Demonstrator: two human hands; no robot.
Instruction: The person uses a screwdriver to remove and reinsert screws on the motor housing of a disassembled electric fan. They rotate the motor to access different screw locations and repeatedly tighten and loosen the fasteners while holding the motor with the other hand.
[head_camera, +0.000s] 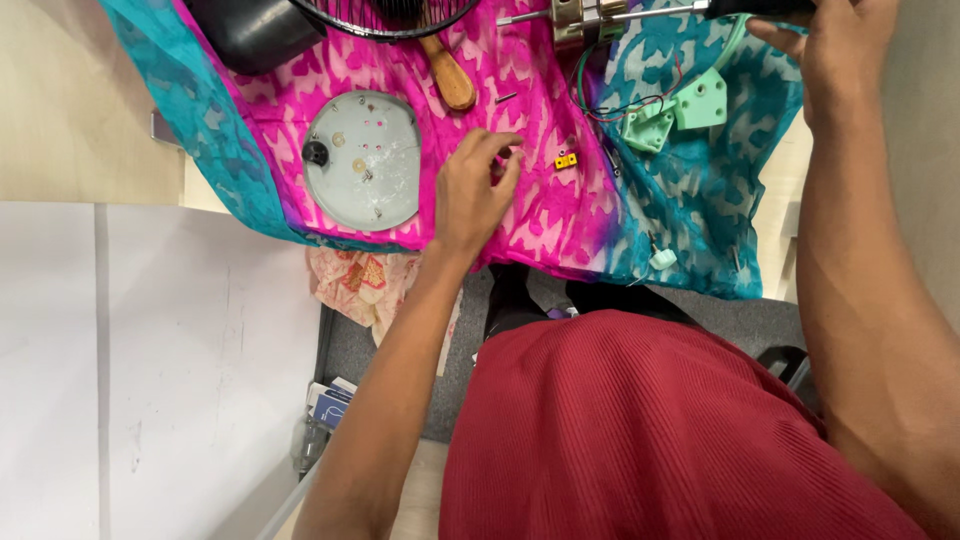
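My left hand (478, 190) hovers over the pink and teal cloth (560, 215), its fingertips pinched together around something small that I cannot make out. A small yellow block (566, 160) lies just right of those fingers. My right hand (835, 45) reaches to the top right and grips a dark tool handle (760, 8). A metal rod and motor part (575, 20) extend left from it. A round grey plate (363, 160) with a black knob lies left of my left hand. A loose screw (506, 98) rests above it.
Green plastic parts (680, 112) with red and blue wires (620, 100) sit at the right. A wooden handle (450, 75), a wire fan grille (385, 18) and a black housing (250, 30) lie at the top. A printed cloth (365, 285) hangs below the table edge.
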